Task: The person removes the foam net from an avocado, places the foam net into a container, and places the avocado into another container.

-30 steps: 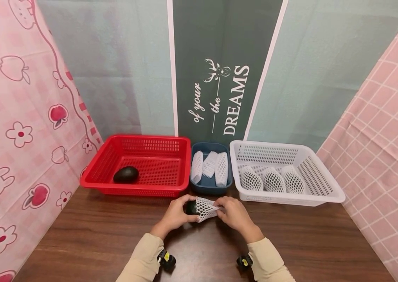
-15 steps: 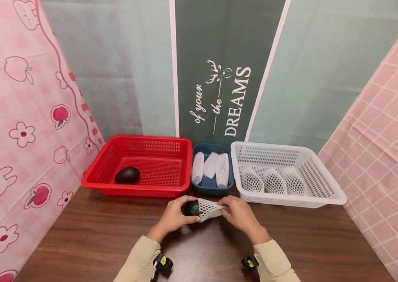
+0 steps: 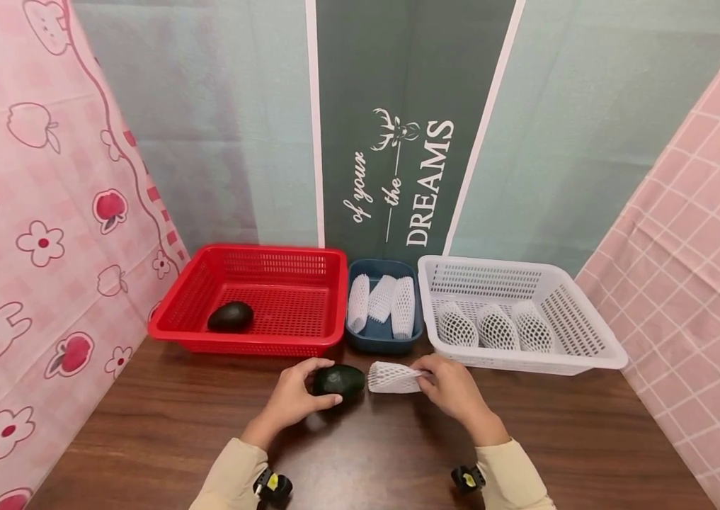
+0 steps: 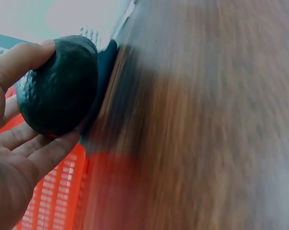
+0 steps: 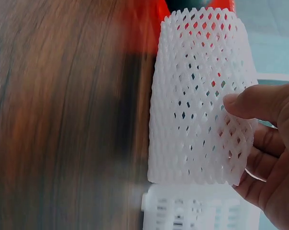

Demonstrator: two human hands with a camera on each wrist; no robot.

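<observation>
The left hand (image 3: 292, 398) grips a dark green avocado (image 3: 339, 382) by its left end, thumb on the near side. In the left wrist view the avocado (image 4: 61, 86) lies between thumb and fingers of the left hand (image 4: 20, 143). A white foam net sleeve (image 3: 393, 377) is pinched at its right end by the right hand (image 3: 455, 393); its other end faces the avocado across a small gap. Seen from the right wrist, the net (image 5: 199, 105) hangs empty, with the thumb of the right hand (image 5: 273, 143) on one side and fingers behind.
Behind the hands stand a red basket (image 3: 245, 340) holding another avocado (image 3: 231, 316), a blue bin (image 3: 385, 345) with three foam nets (image 3: 403, 307), and a white basket (image 3: 525, 363) with three netted pieces (image 3: 498, 329). The wooden table (image 3: 360, 467) extends in front.
The net has come off the avocado's end. The left hand has moved left with the avocado, and the right hand slightly right with the net, which now stands apart.
</observation>
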